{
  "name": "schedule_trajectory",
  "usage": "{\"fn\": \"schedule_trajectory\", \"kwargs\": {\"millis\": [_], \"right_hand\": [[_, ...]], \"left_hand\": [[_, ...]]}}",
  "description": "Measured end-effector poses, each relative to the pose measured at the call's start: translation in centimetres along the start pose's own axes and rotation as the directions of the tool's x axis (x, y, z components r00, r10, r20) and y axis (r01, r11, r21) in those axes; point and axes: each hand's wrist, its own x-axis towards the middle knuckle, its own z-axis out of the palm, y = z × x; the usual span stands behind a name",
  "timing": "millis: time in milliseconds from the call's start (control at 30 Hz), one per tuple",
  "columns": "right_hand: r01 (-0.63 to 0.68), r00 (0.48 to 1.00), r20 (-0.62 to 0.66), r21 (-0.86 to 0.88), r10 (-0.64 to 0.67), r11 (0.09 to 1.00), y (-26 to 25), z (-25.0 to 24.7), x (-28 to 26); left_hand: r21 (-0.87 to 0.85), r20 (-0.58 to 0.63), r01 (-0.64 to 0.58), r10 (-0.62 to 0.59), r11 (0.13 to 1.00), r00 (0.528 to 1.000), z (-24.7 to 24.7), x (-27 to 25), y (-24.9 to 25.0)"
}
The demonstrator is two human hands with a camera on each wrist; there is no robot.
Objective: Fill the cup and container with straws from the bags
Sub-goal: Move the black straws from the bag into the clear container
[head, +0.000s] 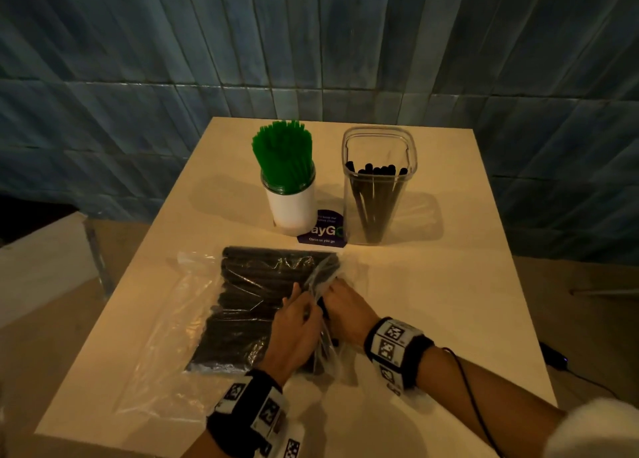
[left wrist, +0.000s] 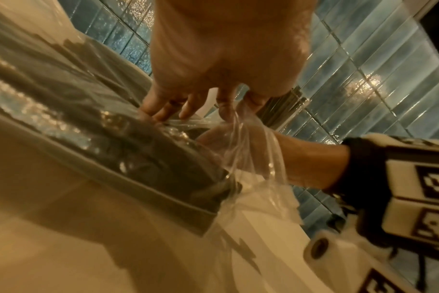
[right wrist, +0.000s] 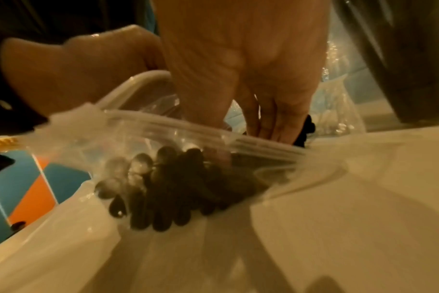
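A clear plastic bag [head: 249, 302] packed with black straws [right wrist: 168, 188] lies flat on the table's near half. My left hand [head: 297, 323] pinches the bag's loose open edge between thumb and forefinger [left wrist: 223, 111]. My right hand [head: 340, 302] reaches into that opening, fingers [right wrist: 263, 126] curled round a few black straws; their tips are hidden by plastic. Behind stand a white cup [head: 294, 208] crammed with green straws [head: 283, 157] and a tall clear container [head: 408, 198] holding several black straws [head: 375, 195].
A purple sticker [head: 325, 229] sits between cup and container. Flat, empty clear plastic [head: 166, 336] spreads left of the bag. The beige table [head: 449, 284] ends close on the left and right. A blue tiled wall [head: 138, 77] stands behind. A black cable [head: 466, 388] trails from my right wrist.
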Motion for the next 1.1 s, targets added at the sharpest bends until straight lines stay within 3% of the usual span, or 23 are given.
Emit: {"fn": "schedule_trajectory", "kwargs": {"millis": [67,167,300,500,633,833,967,1100], "right_hand": [[-0.033,0.998,0.060,-0.070,0.037,0.997,-0.6,-0.3,0.6],[-0.010,0.999,0.048,-0.003,0.011,1.000,-0.7,-0.2,1.3],[-0.062,0.987,0.138,-0.156,0.084,0.986,-0.4,0.0,1.5],[-0.074,0.978,0.163,-0.302,0.128,0.950,0.9,-0.3,1.4],[-0.155,0.959,0.165,-0.376,0.231,0.914,2.3,-2.7,-0.1],[-0.286,0.904,0.141,-0.502,0.403,0.816,7.2,-7.2,-5.8],[-0.411,0.845,0.125,-0.473,0.520,0.780,11.4,-10.9,-9.7],[-0.540,0.802,0.011,-0.414,0.597,0.733,13.4,-14.6,-12.0]], "left_hand": [[-0.005,-0.019,-0.010,0.010,1.000,1.000,0.0,-0.1,0.0],[0.052,-0.034,-0.050,0.051,0.997,0.998,0.0,-0.3,0.1],[0.092,-0.054,-0.062,0.067,0.994,0.996,-0.1,0.1,-0.2],[0.148,-0.032,-0.022,0.027,0.989,0.999,-0.2,0.0,-0.1],[0.191,-0.017,0.039,-0.037,0.981,0.999,0.0,0.4,-1.0],[0.200,0.042,0.118,-0.129,0.973,0.991,0.5,0.7,-1.1],[0.308,0.102,0.136,-0.175,0.942,0.979,0.8,0.9,-1.3],[0.396,0.141,0.116,-0.185,0.911,0.973,1.2,0.8,-0.2]]}}
